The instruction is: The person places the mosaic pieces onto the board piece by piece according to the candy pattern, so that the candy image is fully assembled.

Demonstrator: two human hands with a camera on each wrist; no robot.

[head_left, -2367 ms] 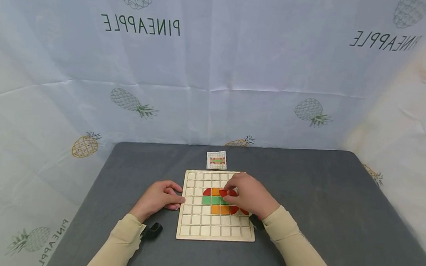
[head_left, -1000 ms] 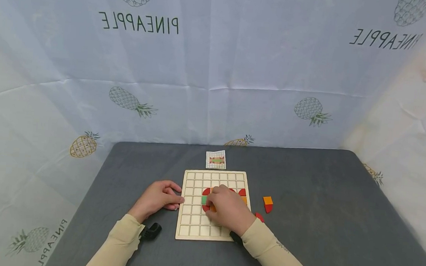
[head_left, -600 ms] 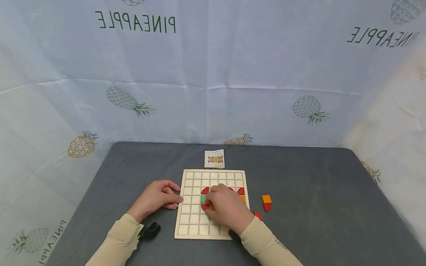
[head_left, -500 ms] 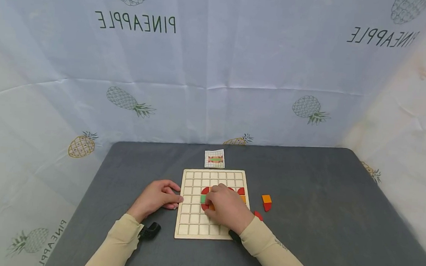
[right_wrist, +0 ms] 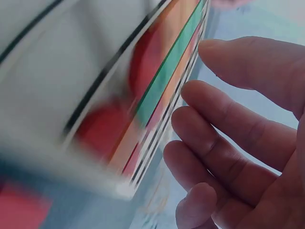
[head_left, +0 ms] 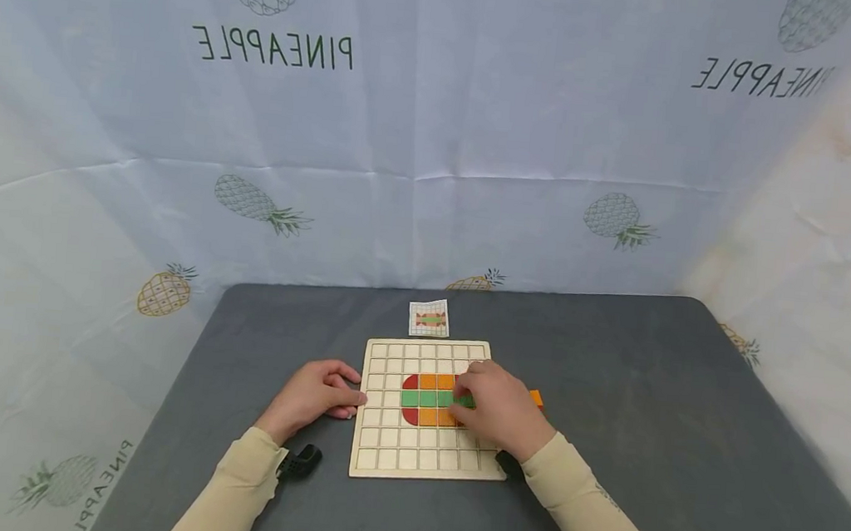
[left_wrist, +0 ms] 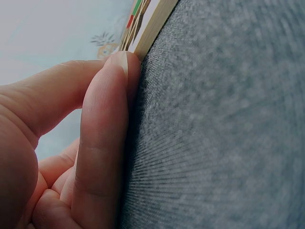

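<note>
A pale wooden grid board [head_left: 387,456] lies on the table. Set in it are a row of green squares [head_left: 427,398], orange squares [head_left: 428,417] on both sides of that row, and red rounded pieces [head_left: 409,415] at the left end. My left hand [head_left: 314,394] rests at the board's left edge, with thumb and finger tips touching it in the left wrist view. Over the right end of the pattern is my right hand [head_left: 500,409], hiding pieces there. In the right wrist view its fingers are loosely bent with nothing between them.
A small card [head_left: 429,318] printed with a coloured grid pattern lies behind the board. Partly behind the right hand shows an orange piece [head_left: 537,398] on the dark table [head_left: 634,382]. A loose red piece [right_wrist: 21,210] lies off the board in the right wrist view.
My right hand has moved right from the middle of the pattern to its right end, uncovering green and orange squares. The left hand stays at the board's edge.
</note>
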